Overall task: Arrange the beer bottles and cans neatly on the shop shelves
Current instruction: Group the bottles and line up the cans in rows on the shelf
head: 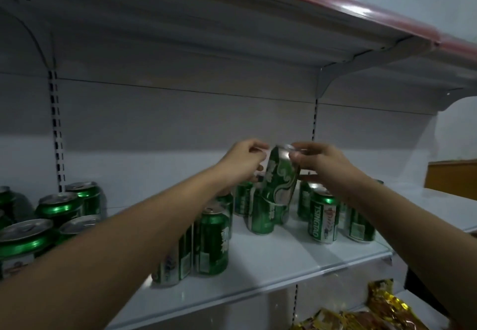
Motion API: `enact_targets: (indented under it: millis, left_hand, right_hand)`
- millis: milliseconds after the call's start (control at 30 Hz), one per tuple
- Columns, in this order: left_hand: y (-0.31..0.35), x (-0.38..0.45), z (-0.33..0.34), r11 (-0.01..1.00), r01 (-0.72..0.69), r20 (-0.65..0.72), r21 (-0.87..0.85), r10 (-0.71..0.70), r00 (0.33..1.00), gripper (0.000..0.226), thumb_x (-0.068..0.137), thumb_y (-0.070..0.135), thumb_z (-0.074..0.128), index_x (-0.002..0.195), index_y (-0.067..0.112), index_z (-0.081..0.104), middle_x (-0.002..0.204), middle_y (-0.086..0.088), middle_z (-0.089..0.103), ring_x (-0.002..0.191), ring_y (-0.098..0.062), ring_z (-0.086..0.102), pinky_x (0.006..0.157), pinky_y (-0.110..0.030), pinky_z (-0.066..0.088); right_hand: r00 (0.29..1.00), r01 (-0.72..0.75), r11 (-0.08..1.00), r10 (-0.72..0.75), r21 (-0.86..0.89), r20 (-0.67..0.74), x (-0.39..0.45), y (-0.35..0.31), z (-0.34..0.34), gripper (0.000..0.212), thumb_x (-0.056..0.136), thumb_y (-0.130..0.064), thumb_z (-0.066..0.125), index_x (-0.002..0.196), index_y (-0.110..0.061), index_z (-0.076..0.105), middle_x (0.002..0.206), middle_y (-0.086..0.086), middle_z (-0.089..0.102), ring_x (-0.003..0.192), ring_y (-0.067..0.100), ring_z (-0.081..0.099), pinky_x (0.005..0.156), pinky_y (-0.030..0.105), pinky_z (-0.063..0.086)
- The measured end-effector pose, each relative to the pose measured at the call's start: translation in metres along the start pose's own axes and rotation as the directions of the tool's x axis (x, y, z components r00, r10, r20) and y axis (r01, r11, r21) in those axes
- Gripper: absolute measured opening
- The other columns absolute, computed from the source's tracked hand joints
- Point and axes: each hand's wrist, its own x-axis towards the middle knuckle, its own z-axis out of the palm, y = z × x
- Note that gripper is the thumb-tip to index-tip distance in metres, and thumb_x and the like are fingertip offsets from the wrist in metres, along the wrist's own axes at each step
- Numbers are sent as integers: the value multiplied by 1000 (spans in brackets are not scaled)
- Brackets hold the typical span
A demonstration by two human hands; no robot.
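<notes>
Between the two hands, above the white shelf (296,257), a green beer can (281,182) is held tilted, its top leaning toward the right hand (322,159). That hand pinches the can's silver rim with thumb and fingertips. The left hand (244,160) is curled at the can's upper side; whether its fingers actually press the can, I cannot tell.

Directly below the held can stands another green can (259,216), and the two seem to touch or nearly touch. A Tsingtao can (322,220) stands just below the right wrist, and more cans (211,241) are grouped under the left forearm, with a further cluster (59,205) well off to the left.

The chief risk, as I judge it, is the thin grip: held only at the rim and tilted, the can could slip and topple its neighbours. Lowering it askew onto the can beneath would likely leave it unstable. Either forearm, sweeping low, might also knock the cans standing under it toward the shelf's front edge.
</notes>
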Motion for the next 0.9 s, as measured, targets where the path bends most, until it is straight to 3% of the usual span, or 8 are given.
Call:
enact_targets:
  millis: [100,233,433,567,767,900]
  left_hand:
    - [18,-12,-39,997,11,125,74,-20,992,60,92,43,62,145,27,37,127,1,55,108,-20,61,87,-38,57]
    - [29,-34,-78,988,-28,188,153,-1,982,79,83,39,74,148,33,30,130,1,57,107,-16,64,82,-35,58]
    - [21,-74,-145,984,-19,44,177,11,999,74,83,25,77,144,30,35,121,6,60,101,-9,64,68,-25,57]
    - [6,-102,-192,975,11,-118,223,16,993,79,79,28,80,144,28,35,119,4,61,101,-14,65,75,-30,58]
    - [-8,-139,-267,975,24,-351,220,56,935,79,78,20,81,142,24,35,112,6,61,98,-12,65,76,-26,57]
    - [-13,-161,-318,957,78,-413,278,46,910,71,77,11,80,134,26,40,111,2,62,95,-14,67,73,-25,55]
  right_hand:
    - [998,19,985,-29,174,55,4,-22,17,30,98,-21,58,126,-11,62,116,8,70,113,26,65,97,45,51]
    - [978,42,956,-99,291,184,6,-48,58,29,102,-22,47,122,-11,65,114,8,72,106,23,68,89,40,52]
    - [932,17,928,-149,372,330,10,-76,134,32,101,-20,47,126,-6,61,111,11,69,99,23,67,82,35,51]
    - [893,11,926,-178,376,413,9,-95,191,31,101,-17,47,126,-5,61,116,8,69,101,18,66,83,35,53]
    - [850,134,975,-205,177,486,3,-135,287,40,98,-45,55,127,-18,59,115,0,68,105,19,67,83,37,58]
    - [821,207,972,-236,114,520,-1,-163,351,49,89,-48,67,126,-18,55,115,2,67,99,18,69,74,35,61]
